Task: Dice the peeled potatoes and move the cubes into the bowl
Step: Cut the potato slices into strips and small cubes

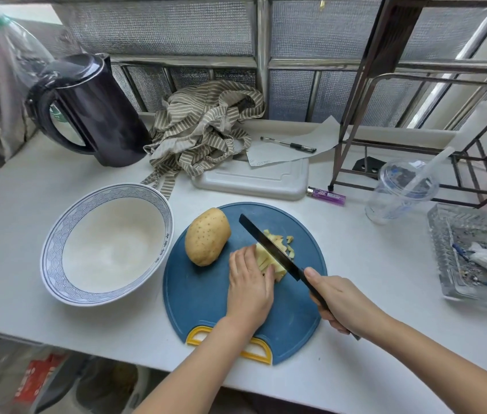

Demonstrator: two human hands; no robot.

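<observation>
Pressing down on the cut potato (263, 259), the left hand (248, 288) lies over its near end with the fingers bent and the tips holding the pale strips together on the blue cutting board (203, 297), which sits at the middle of the table's (370, 339) front edge, its yellow handle toward the person. The right hand (342, 304) is wrapped tightly round the dark handle of the knife (269, 246), thumb along the top, and the black blade runs slantwise across the strips just beside the left fingertips, with its tip pointing toward the back left. Behind the blade a small heap of cubes (281, 239) lies on the board. A whole potato (207, 236) with speckled skin rests on the board's left part, near the left hand but apart from it. The bowl (57, 234), white with a blue patterned rim, stands just left of the board, with no cubes in it. At the back left corner stands a dark kettle (101, 115), and beside it a striped cloth (203, 127) is heaped, partly over a white board (251, 182) that carries a sheet of paper (278, 153) and a pen (288, 144). A purple lighter (325, 196) lies just right of that white board, then a clear plastic cup (400, 192) with a straw, and a glass tray (451, 279) sits at the right edge under a metal rack (352, 115)
</observation>
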